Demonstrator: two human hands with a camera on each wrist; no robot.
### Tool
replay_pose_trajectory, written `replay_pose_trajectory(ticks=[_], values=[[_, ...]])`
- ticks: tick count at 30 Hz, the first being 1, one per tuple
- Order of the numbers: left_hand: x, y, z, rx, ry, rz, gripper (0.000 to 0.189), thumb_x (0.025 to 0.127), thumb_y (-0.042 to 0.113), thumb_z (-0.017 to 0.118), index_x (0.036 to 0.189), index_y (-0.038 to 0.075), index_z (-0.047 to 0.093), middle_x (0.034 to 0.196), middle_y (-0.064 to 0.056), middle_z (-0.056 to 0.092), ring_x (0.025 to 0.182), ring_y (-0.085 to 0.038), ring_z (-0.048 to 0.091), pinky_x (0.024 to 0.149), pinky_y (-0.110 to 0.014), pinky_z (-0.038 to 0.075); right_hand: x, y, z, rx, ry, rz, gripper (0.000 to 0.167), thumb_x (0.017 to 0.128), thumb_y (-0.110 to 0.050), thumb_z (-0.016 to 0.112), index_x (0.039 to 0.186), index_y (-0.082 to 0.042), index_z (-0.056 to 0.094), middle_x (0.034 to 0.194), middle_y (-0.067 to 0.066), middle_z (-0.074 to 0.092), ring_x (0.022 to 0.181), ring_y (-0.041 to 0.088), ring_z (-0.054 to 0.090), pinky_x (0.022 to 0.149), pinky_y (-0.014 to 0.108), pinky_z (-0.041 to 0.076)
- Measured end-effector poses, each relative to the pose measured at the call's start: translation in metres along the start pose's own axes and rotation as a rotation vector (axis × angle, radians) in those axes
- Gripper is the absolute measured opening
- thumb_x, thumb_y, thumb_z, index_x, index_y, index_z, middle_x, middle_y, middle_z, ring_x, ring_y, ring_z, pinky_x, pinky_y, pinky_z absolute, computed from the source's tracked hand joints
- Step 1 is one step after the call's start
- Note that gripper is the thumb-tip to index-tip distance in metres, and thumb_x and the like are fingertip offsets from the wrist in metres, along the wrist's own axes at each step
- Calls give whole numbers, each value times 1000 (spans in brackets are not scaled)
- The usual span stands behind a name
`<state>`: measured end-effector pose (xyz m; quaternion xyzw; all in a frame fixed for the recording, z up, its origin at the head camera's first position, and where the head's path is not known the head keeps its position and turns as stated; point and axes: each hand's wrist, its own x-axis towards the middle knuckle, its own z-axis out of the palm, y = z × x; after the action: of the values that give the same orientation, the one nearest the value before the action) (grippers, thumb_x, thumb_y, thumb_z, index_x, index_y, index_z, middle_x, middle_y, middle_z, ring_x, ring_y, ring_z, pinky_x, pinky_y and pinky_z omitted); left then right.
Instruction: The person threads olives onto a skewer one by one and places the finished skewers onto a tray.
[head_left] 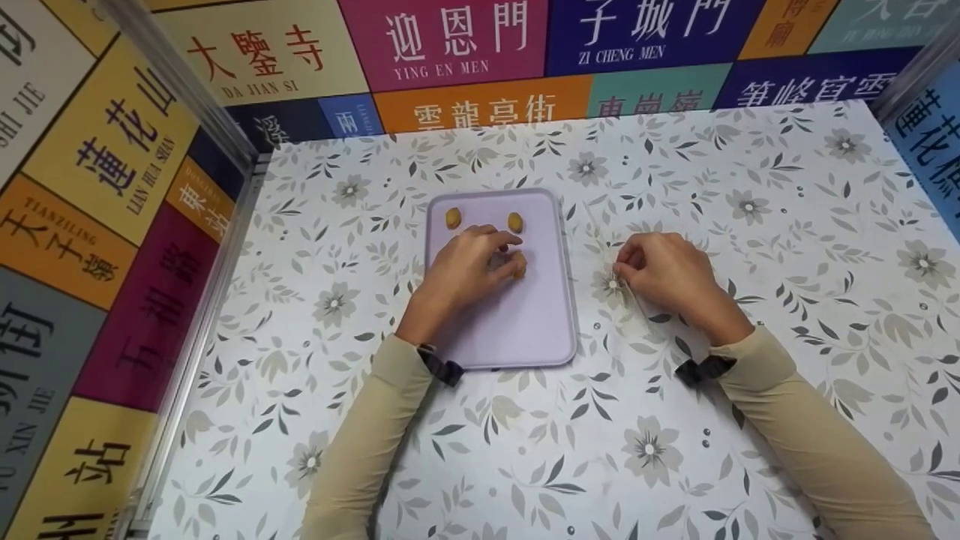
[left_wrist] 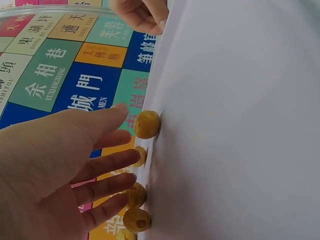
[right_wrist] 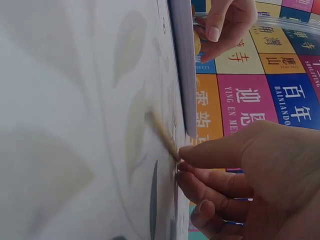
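Over the lilac tray (head_left: 536, 322) my left hand (head_left: 465, 266) is held with fingers loosely bent and apart. A small yellow-brown round fruit (left_wrist: 147, 124) lies just past its thumb, and several alike sit near the fingertips in the left wrist view; their exact kind is unclear. Farther up the tray are one oval fruit (head_left: 453, 218) at the left and another fruit (head_left: 515, 222) at the right. To the right of the tray, my right hand (head_left: 667, 270) pinches a thin wooden stick (right_wrist: 162, 132) between thumb and fingers, low over the tablecloth.
A white tablecloth (head_left: 645, 397) printed with grey leaves and flowers covers the table. Colourful panels (head_left: 457, 37) with lettering stand behind it, and a similar panel (head_left: 112, 165) rises at the left. Each wrist wears a black band (head_left: 442, 366).
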<state>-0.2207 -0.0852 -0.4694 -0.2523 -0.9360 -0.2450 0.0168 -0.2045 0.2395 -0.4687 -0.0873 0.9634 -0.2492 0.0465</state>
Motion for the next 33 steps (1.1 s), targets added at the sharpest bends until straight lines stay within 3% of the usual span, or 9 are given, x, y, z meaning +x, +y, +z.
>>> replay_pose_trajectory(ticks=[7, 17, 23, 27, 33], values=[[-1, 1, 2, -32, -56, -1, 28, 103, 26, 75, 127, 12, 78, 114, -8, 77, 109, -25, 70, 101, -43, 56, -1, -1, -2, -12, -5, 40, 21, 97, -38, 79, 101, -18, 81, 96, 1, 83, 91, 25, 74, 77, 48, 50], [0, -1, 0, -181, -83, -12, 29, 98, 21, 82, 123, 13, 70, 115, -4, 82, 114, -22, 73, 105, -40, 54, -2, 0, -8, -82, -62, 108, 17, 94, -25, 68, 97, -12, 79, 98, 10, 80, 83, 33, 68, 69, 50, 50], [1, -6, -3, -416, -17, -1, 37, 102, 16, 78, 136, 6, 66, 117, -5, 82, 106, -17, 75, 94, -35, 59, -2, 1, -12, -58, -88, 126, 20, 93, -20, 62, 97, -10, 79, 99, 13, 77, 86, 34, 68, 71, 50, 50], [2, -9, -5, -576, 53, -5, 37, 104, 16, 75, 138, 5, 67, 121, -7, 81, 99, -16, 73, 86, -37, 59, -1, 0, -16, -33, -69, 133, 21, 97, -23, 60, 102, -9, 75, 100, 13, 75, 89, 34, 66, 71, 49, 48], [5, -14, -8, -770, 117, -36, 34, 105, 13, 73, 137, 6, 68, 124, -10, 81, 112, -20, 76, 91, -39, 57, 0, -3, -19, 63, -26, 66, 23, 106, -26, 61, 112, -6, 72, 108, 15, 76, 95, 32, 68, 78, 45, 47]])
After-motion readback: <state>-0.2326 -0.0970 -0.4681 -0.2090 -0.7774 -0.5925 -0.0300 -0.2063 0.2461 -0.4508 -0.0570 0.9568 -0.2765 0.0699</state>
